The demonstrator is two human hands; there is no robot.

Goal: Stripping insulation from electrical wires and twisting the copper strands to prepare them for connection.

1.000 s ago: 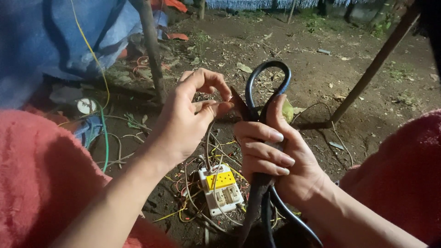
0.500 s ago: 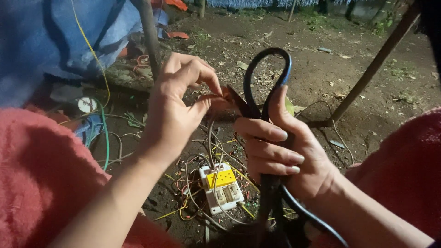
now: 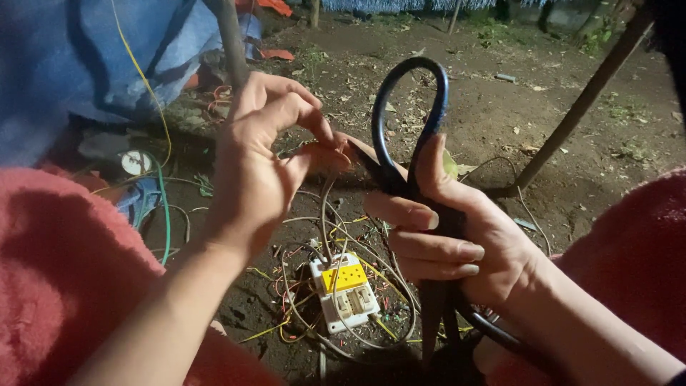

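Note:
My right hand (image 3: 457, 229) grips a thick black cable (image 3: 400, 93) folded into an upright loop, thumb pressed along it. My left hand (image 3: 264, 164) pinches the free end of a dark strip of tape (image 3: 368, 159) between thumb and fingers, right beside the loop. Thin grey wires (image 3: 325, 214) hang from my fingers down to a white and yellow socket box (image 3: 344, 292) lying on the soil below.
Loose yellow, red and green wires (image 3: 164, 214) tangle on the dirt around the box. A blue tarp (image 3: 78, 57) and a wooden post (image 3: 232, 50) stand at upper left. A slanted pole (image 3: 579, 107) crosses at right. Pink sleeves frame both sides.
The looped cable has risen higher in my right hand. My left hand has shifted up and left, still pinching the tape end.

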